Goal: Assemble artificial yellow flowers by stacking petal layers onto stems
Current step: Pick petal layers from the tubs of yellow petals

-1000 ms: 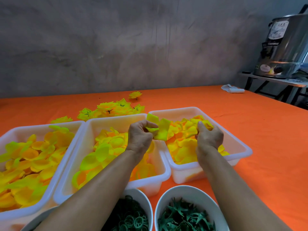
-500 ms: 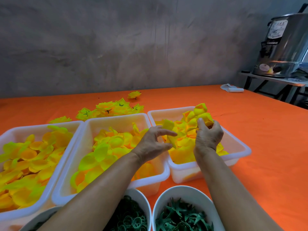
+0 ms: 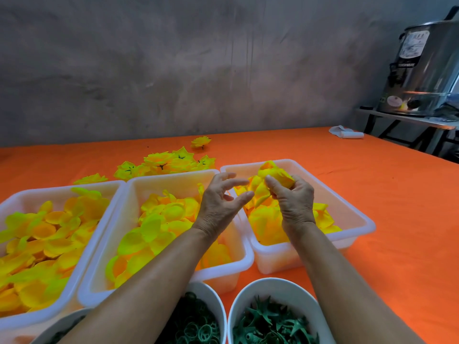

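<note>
Yellow petal bunch (image 3: 275, 176) is pinched in right hand (image 3: 294, 202), fingers curled round it, held over the right white bin (image 3: 357, 214) w/ more loose petals inside. Left hand (image 3: 218, 202) hovers just beside it, fingers half-spread and bent, holding nothing, not touching the bunch. Middle bin (image 3: 159, 182) and left bin (image 3: 29, 197) also hold yellow petals. Two white bowls in front: one w/ green rings (image 3: 198, 326), one w/ green spiky calyx pieces (image 3: 270, 321). Finished flowers (image 3: 164, 162) lie on orange table (image 3: 397, 219) behind bins. Steel urn (image 3: 422, 70) far right.
</note>
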A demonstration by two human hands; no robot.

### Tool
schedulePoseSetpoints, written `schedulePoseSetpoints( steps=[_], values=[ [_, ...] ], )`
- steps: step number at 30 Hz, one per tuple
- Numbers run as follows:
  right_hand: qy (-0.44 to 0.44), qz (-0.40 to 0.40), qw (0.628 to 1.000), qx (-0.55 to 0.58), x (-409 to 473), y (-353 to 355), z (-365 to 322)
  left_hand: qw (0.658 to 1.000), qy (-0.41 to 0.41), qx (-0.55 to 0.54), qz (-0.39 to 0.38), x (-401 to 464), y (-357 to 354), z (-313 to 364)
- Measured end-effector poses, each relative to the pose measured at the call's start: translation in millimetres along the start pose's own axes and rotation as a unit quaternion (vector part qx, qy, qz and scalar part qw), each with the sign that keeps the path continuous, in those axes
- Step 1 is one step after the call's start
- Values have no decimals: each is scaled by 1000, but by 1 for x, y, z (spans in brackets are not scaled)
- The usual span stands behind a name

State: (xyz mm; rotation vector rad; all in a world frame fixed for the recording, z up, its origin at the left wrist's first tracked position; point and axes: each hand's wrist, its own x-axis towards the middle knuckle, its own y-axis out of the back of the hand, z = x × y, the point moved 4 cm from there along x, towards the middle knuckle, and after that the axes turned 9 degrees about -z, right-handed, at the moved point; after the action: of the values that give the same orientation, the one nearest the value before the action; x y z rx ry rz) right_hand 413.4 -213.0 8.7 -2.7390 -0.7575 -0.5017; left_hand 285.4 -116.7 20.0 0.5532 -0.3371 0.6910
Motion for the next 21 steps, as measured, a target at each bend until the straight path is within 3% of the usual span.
schedulePoseSetpoints(
  steps=[6, 15, 21],
  values=[
    [3, -132, 991, -23, -7, -16, -3, 999, -35, 9, 15, -1, 0, 5],
    [-31, -156, 987, 5, -12, -21, -7, 997, -3, -69, -19, -2, -1, 1],
    [-45, -157, 986, 22, -10, -21, -7, 987, 41, -154, 4, 2, 0, -5]
  ],
)
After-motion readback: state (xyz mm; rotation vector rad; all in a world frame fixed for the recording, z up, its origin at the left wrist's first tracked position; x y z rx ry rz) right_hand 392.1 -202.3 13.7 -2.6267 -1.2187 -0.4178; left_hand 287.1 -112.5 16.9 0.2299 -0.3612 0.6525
